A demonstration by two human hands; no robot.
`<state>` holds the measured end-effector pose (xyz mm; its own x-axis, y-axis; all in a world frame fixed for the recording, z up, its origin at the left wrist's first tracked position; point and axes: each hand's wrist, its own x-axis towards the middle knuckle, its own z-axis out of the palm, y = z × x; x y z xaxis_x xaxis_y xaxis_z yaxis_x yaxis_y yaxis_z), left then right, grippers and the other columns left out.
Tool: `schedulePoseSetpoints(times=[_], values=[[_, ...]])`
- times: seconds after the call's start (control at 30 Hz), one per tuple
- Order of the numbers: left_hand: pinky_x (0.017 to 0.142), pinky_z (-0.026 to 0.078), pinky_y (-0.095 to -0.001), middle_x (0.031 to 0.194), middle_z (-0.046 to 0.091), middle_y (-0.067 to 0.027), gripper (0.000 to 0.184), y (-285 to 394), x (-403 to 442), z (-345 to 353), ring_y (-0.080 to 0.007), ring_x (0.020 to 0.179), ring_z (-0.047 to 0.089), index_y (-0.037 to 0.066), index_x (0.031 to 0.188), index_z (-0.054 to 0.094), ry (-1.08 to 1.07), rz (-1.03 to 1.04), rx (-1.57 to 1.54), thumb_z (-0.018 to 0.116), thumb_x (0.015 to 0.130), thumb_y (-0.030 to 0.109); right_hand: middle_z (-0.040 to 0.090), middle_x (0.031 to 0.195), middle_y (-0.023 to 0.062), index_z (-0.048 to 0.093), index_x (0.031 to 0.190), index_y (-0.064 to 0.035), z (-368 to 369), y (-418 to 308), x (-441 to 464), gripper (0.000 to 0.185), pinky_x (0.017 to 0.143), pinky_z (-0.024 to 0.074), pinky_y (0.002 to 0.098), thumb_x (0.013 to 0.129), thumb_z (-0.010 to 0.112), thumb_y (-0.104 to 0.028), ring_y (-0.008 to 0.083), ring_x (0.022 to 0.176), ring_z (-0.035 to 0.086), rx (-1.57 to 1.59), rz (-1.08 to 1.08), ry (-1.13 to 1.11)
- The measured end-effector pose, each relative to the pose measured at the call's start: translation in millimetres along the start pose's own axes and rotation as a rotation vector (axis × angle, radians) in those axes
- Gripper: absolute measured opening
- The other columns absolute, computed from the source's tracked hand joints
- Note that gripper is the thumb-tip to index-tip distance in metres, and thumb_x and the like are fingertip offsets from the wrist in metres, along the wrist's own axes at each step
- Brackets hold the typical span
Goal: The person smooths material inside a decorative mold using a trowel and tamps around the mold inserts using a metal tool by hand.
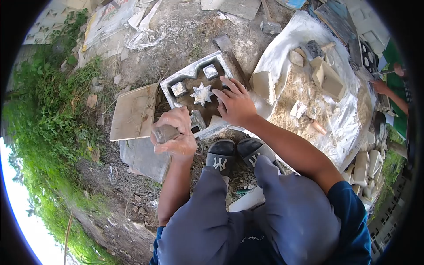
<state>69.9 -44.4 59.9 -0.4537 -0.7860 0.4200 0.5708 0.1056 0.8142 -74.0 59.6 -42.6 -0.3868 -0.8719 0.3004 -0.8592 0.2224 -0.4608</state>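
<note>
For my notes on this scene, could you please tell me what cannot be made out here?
In the head view:
Part of the frame under the right hand: covered by that hand.
The covered side of the grey block: hidden by the left hand around it.
Most of the co-worker: cut off by the dark picture edge.
Shirt lettering: too small to read.
</note>
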Motion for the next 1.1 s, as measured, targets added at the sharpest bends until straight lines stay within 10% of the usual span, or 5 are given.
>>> schedulePoseSetpoints(times=[0.13, 0.7, 0.87, 1.0, 1.1], values=[[0.047, 0.027, -0.0243, 0.058, 0.041, 0.001, 0.081, -6, -7, 4, -0.0097, 0.045, 0.036, 0.012, 0.072, 0.045, -0.155, 0.209, 0.07, 0.033, 0.078, 0.091, 0.068, 0.107, 0.0107, 0.061, 0.124, -0.0066, -3, 0, -3, 0.04, 0.119, 0.0274, 0.0484, 0.084, 0.058, -0.013, 0.0288, 0.14, 0.039, 0.006, -0.018, -0.016], [0.043, 0.029, -0.0222, 0.054, 0.042, 0.0001, 0.087, -13, 4, -1, -0.009, 0.044, 0.035, 0.01, 0.07, 0.044, 0.209, 0.004, 0.07, 0.027, 0.074, 0.095, 0.068, 0.107, 0.0129, 0.061, 0.123, -0.0041, -1, -3, -2, 0.04, 0.12, 0.0258, 0.0478, 0.085, 0.057, -0.017, 0.03, 0.141, 0.038, -0.014, -0.02, 0.013], [0.045, 0.03, -0.0237, 0.057, 0.042, 0.0002, 0.087, -5, 1, -8, -0.0104, 0.046, 0.035, 0.01, 0.07, 0.043, -0.086, 0.224, -0.19, 0.028, 0.073, 0.095, 0.068, 0.11, 0.013, 0.061, 0.123, -0.004, -6, -1, -2, 0.041, 0.12, 0.0257, 0.0481, 0.085, 0.057, -0.017, 0.0299, 0.141, 0.038, -0.027, -0.005, -0.051], [0.042, 0.029, -0.0216, 0.056, 0.043, -0.0005, 0.088, -10, 8, -1, -0.0099, 0.043, 0.037, 0.01, 0.07, 0.044, 0.206, -0.008, 0.117, 0.027, 0.073, 0.096, 0.068, 0.11, 0.0121, 0.061, 0.125, -0.0077, 0, -3, -1, 0.043, 0.119, 0.0278, 0.0479, 0.083, 0.059, -0.013, 0.0281, 0.141, 0.038, -0.01, -0.007, -0.001], [0.049, 0.029, -0.0243, 0.058, 0.039, -0.001, 0.087, 11, 5, -1, -0.0116, 0.048, 0.033, 0.01, 0.07, 0.042, -0.169, 0.218, -0.216, 0.028, 0.073, 0.096, 0.069, 0.111, 0.0119, 0.061, 0.125, -0.0079, -1, -2, -4, 0.042, 0.119, 0.028, 0.0484, 0.083, 0.059, -0.012, 0.0282, 0.14, 0.04, -0.018, 0.008, -0.02]])
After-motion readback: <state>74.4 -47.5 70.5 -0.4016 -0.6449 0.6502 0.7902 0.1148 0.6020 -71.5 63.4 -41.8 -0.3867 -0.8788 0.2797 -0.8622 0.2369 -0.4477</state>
